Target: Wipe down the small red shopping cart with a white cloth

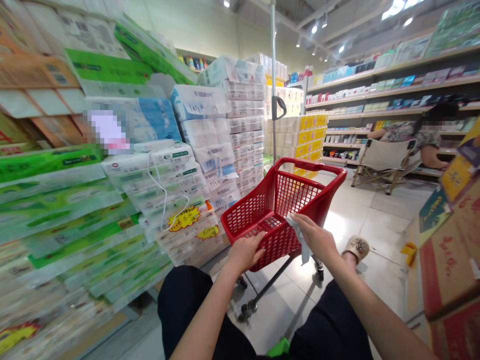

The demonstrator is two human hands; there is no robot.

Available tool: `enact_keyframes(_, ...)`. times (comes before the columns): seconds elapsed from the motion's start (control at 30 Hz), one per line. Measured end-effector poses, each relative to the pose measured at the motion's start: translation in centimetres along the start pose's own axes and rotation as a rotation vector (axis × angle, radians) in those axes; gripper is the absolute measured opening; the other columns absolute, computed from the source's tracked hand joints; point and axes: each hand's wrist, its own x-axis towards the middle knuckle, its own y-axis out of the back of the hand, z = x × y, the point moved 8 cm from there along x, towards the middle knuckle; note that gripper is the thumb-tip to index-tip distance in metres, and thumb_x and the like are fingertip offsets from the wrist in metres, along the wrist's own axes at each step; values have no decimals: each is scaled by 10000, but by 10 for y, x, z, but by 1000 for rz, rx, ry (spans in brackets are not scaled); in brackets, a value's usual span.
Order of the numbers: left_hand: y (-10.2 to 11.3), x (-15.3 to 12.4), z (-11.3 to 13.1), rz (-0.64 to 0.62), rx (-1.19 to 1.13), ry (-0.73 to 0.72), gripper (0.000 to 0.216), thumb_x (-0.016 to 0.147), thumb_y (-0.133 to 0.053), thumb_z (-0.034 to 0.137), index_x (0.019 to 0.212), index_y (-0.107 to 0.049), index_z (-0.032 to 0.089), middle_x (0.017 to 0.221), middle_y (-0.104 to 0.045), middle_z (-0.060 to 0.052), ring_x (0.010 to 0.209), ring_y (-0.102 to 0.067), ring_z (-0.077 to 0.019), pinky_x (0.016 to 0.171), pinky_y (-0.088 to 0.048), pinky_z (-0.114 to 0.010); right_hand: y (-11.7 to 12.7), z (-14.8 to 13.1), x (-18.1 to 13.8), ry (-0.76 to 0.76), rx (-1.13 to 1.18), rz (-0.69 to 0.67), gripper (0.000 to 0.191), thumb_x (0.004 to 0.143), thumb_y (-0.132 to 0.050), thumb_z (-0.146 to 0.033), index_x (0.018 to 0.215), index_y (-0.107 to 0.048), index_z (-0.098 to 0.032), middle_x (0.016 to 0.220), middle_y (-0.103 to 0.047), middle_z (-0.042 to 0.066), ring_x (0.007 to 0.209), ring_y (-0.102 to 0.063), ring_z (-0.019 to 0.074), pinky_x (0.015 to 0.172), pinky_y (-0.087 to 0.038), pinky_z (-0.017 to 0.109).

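Observation:
A red plastic shopping cart stands on the floor in front of me, its basket empty. My left hand grips the near rim of the basket, fingers curled over the edge. My right hand presses a white cloth against the same rim further right; the cloth hangs down the basket's outer wall. My knees in dark trousers show at the bottom, and one foot in a pale slipper rests to the right of the cart.
Tall stacks of packaged tissue paper fill the left side. Cardboard boxes line the right. A metal pole rises behind the cart. A person sits on a folding chair by the far shelves.

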Motion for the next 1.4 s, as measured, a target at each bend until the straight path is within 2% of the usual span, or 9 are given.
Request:
enact_keyframes(0.13,2,1,-4,-11,52,69,462,936,-536,388,1374,-418,298,993,-718,-40,929,-687,-234,848,-498,-336,-3,0,7,-24,-45,-14,494,967,-400,-268,1431,-421,-438,1460,-499,-49,851,-701,125,592,-543,221)
enact_keyframes(0.4,-11,6,9,-47,52,106,336,964,-460,334,1288,-469,243,1013,-708,-74,911,-691,-234,782,-498,-325,-23,-86,-5,203,-10,-109,471,959,-367,-181,1386,-491,-337,1460,-499,-13,1017,-670,128,675,-554,211)
enact_keyframes(0.53,-7,3,9,-22,3,40,294,944,-489,357,1197,-524,212,961,-709,-65,893,-678,-229,797,-491,-328,-14,-56,3,126,-45,-108,413,984,-365,-271,1363,-502,-363,1408,-546,-13,850,-702,126,607,-538,231)
enact_keyframes(0.63,2,0,7,48,-19,-31,258,934,-516,417,1078,-601,221,968,-710,-56,960,-651,-211,966,-426,-367,-4,-26,15,24,-64,-85,383,998,-333,-325,1323,-531,-373,1366,-573,-15,775,-699,129,579,-525,253)
enact_keyframes(0.73,3,-1,5,94,-6,-33,292,935,-515,469,905,-650,211,899,-714,-52,941,-639,-206,1023,-355,-401,-2,-21,19,-35,-97,-85,380,992,-332,-307,1304,-545,-349,1363,-571,5,752,-694,135,586,-522,267)
enact_keyframes(0.97,-12,4,10,106,-4,1,300,964,-479,414,859,-643,187,856,-700,-64,876,-627,-204,911,-369,-376,-17,-98,-9,141,-59,-177,386,952,-366,-216,1278,-562,-286,1378,-563,49,904,-688,160,582,-499,217)
enact_keyframes(1.07,-12,3,8,103,-19,-15,301,955,-498,416,841,-631,170,849,-687,-70,870,-618,-210,928,-370,-387,-20,-112,-19,203,-28,-219,397,955,-376,-230,1308,-545,-298,1368,-573,53,889,-686,155,591,-510,215)
enact_keyframes(1.23,-2,-2,1,105,-118,-114,283,854,-660,464,958,-608,206,978,-667,-33,957,-597,-196,973,-386,-358,-12,-79,-9,173,2,-187,399,989,-330,-298,1327,-535,-358,1372,-573,9,874,-698,151,665,-547,262)
enact_keyframes(1.4,-1,-4,-6,185,-60,-24,332,866,-613,533,897,-588,203,944,-630,-50,962,-568,-224,984,-382,-405,-10,-52,2,31,-30,-132,412,989,-334,-283,1354,-515,-349,1417,-536,8,870,-701,153,665,-553,276)
